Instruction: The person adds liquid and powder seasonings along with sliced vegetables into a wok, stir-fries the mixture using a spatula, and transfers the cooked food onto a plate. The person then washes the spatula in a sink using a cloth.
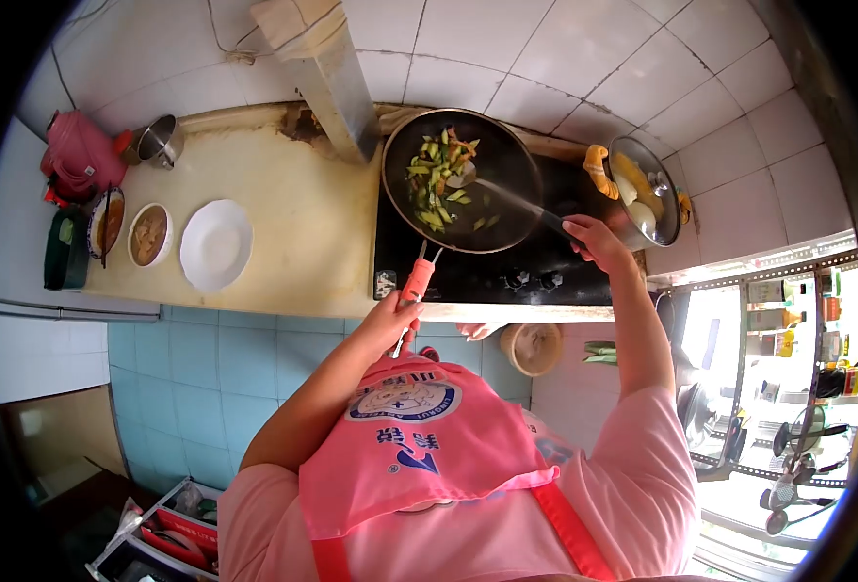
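My left hand [394,322] is wrapped round the pink-sleeved handle of a dark frying pan [508,175], which sits on the black cooktop [419,274]. In my right hand [598,242] is the black handle of a spatula [511,200]. Its metal head rests in the pan, against the right side of the food. Cut green vegetable pieces [437,179], with some orange bits at the top, lie mostly in the pan's left half. A few loose pieces are spread lower right in the pan.
Right of the pan stands a glass-lidded pot [647,189] with yellow cloth on its handles. On the left counter are a white plate [217,244], a bowl of food [149,235], a patterned bowl [109,221] and a metal pot [161,142]. A metal duct [332,107] rises behind.
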Action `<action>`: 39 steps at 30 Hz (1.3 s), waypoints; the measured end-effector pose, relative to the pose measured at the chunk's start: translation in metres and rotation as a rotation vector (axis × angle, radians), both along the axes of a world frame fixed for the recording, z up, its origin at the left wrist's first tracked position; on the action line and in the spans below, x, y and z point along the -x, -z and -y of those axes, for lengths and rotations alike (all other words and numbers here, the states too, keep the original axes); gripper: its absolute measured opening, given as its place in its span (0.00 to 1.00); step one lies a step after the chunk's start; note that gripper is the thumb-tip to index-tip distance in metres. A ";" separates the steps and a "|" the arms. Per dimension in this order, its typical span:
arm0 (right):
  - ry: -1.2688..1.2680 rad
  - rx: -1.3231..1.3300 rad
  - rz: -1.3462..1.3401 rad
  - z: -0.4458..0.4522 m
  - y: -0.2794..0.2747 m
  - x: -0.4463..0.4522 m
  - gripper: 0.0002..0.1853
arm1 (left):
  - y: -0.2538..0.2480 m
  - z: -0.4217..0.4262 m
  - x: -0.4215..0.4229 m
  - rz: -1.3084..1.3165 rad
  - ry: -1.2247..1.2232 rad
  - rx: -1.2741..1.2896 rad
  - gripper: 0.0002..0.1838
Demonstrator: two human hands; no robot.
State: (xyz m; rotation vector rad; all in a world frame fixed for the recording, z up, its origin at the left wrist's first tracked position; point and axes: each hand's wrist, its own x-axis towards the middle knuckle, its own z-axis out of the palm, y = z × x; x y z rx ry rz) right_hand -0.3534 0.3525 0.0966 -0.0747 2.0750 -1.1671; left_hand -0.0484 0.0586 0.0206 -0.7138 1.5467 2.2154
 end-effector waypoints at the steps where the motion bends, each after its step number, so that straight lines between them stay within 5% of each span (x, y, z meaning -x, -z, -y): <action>1: -0.045 0.004 -0.086 0.003 -0.001 -0.004 0.17 | -0.001 0.000 -0.001 0.005 0.003 0.003 0.12; 4: -0.147 -0.047 -0.226 0.001 -0.022 -0.013 0.20 | -0.006 0.000 0.001 0.017 0.011 0.001 0.12; 6: -0.333 -0.156 -0.587 0.006 -0.053 -0.031 0.17 | -0.008 0.000 0.000 0.022 0.001 -0.013 0.12; 8: -0.314 -0.298 -0.582 0.015 -0.092 -0.059 0.17 | -0.007 0.000 0.001 0.024 0.004 -0.019 0.12; 10: -0.573 -0.221 -1.219 0.012 -0.105 -0.075 0.18 | -0.006 0.000 0.001 0.027 0.007 -0.027 0.12; 13: -0.603 -0.473 -1.218 0.014 -0.148 -0.116 0.19 | -0.005 0.000 0.001 0.030 0.006 -0.042 0.11; 17: -0.603 -0.475 -1.135 0.007 -0.179 -0.150 0.19 | -0.005 0.000 0.002 0.017 0.014 -0.043 0.11; 22: -0.622 -0.531 -1.140 0.025 -0.134 -0.143 0.17 | -0.004 0.000 0.002 0.023 0.023 -0.049 0.11; 29: -0.259 -0.527 -1.074 0.017 -0.114 -0.109 0.19 | -0.004 0.002 0.002 0.026 0.025 -0.034 0.11; 32: -0.265 -0.508 -1.180 0.012 -0.106 -0.087 0.18 | -0.006 0.001 0.003 0.020 0.024 -0.031 0.11; 37: -0.255 -0.340 -0.816 0.051 -0.080 -0.063 0.20 | -0.007 0.001 0.002 0.020 0.016 -0.035 0.11; 39: -0.363 -0.323 -0.906 0.062 -0.083 -0.070 0.20 | -0.007 0.001 0.001 0.029 0.015 -0.033 0.12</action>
